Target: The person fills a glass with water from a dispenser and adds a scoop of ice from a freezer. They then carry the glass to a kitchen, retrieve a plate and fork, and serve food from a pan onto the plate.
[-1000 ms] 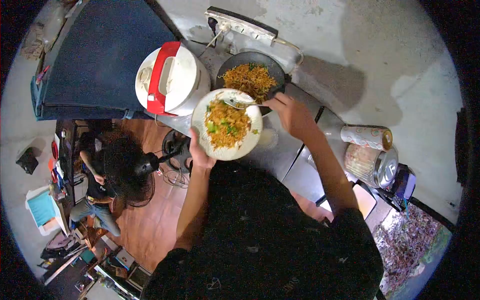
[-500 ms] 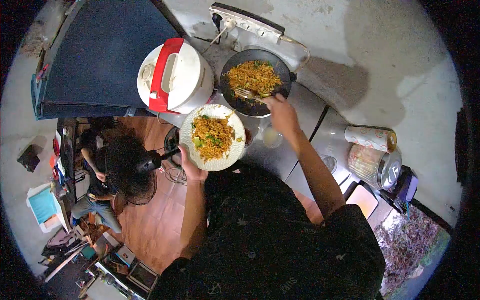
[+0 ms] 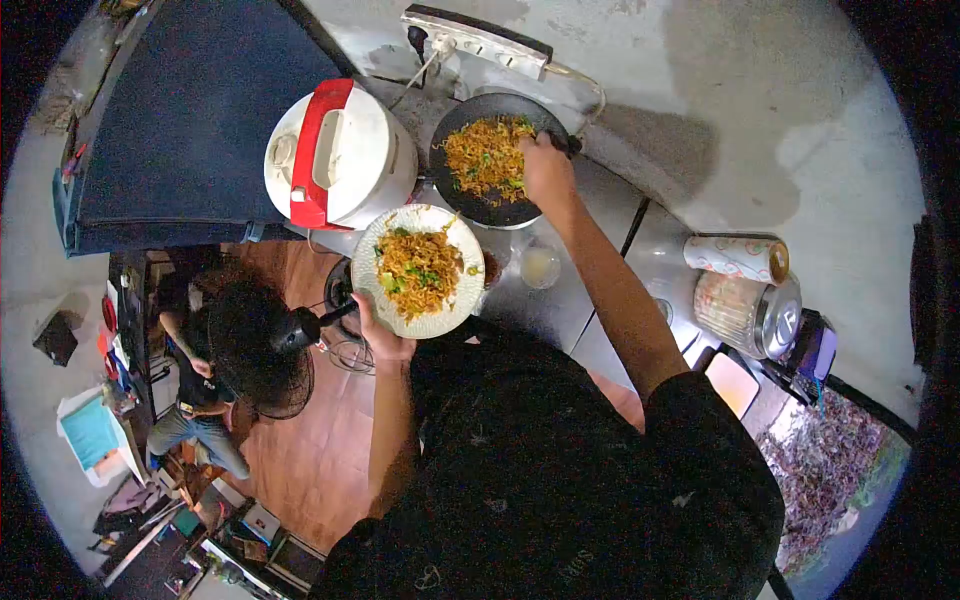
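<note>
My left hand (image 3: 384, 335) grips the near edge of a white plate (image 3: 467, 297), thumb along its left rim. Fried noodles (image 3: 418, 270) with green bits are heaped on the plate, which is held beside the pan. My right hand (image 3: 549, 174) is closed over the right side of a dark frying pan (image 3: 503, 213). The fork it held a moment ago is now hidden behind the fingers. More fried noodles (image 3: 485, 153) lie spread in the pan.
A white round container with a red handle (image 3: 322, 150) stands left of the pan. A power strip (image 3: 478, 42) is on the wall behind. A small clear cup (image 3: 541, 265), a patterned roll (image 3: 735, 259) and a lidded jar (image 3: 745, 312) sit rightward. Another person (image 3: 195, 370) sits beyond a fan (image 3: 265, 345).
My right hand has moved up and left, farther over the pan, and the fork has gone out of sight. The plate stays in my left hand, nearly unmoved.
</note>
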Demonstrator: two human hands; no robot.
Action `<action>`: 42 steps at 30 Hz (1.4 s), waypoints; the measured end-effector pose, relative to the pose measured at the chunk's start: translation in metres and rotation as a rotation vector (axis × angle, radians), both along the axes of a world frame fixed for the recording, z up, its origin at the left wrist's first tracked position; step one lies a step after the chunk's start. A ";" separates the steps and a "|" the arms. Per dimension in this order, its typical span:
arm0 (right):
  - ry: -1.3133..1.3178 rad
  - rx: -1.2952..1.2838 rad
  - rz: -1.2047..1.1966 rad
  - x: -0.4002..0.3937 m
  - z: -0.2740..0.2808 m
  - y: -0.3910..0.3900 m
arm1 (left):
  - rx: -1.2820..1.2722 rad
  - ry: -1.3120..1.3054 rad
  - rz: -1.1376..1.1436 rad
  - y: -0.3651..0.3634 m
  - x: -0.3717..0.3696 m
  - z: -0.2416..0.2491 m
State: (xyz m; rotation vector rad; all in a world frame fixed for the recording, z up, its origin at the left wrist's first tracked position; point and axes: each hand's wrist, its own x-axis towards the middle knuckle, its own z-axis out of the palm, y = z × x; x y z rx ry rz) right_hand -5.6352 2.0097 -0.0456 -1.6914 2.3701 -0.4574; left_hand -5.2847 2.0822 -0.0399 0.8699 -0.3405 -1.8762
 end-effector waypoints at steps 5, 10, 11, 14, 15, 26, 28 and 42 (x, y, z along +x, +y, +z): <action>-0.115 -0.074 -0.017 0.019 0.006 0.045 | 0.019 0.035 0.007 0.000 -0.004 0.004; -0.171 -0.023 -0.076 0.026 -0.011 0.065 | 0.035 0.025 -0.004 -0.002 -0.003 0.000; -0.171 -0.021 -0.065 0.022 -0.012 0.068 | 0.031 0.007 -0.002 -0.004 -0.005 -0.001; -0.094 -0.147 0.049 -0.011 -0.023 0.084 | 0.050 0.007 -0.014 -0.009 -0.010 -0.004; -0.020 -0.278 0.146 -0.018 -0.028 0.089 | 0.072 0.024 -0.034 -0.010 -0.011 -0.005; -0.453 -0.112 0.096 0.007 0.073 0.124 | 0.030 0.191 -0.095 -0.048 -0.092 -0.009; -0.331 -0.247 0.167 0.011 0.062 0.127 | 0.021 0.217 -0.076 -0.053 -0.105 -0.011; -0.205 -0.074 0.143 0.003 0.059 0.096 | 0.022 0.256 -0.074 -0.062 -0.124 -0.020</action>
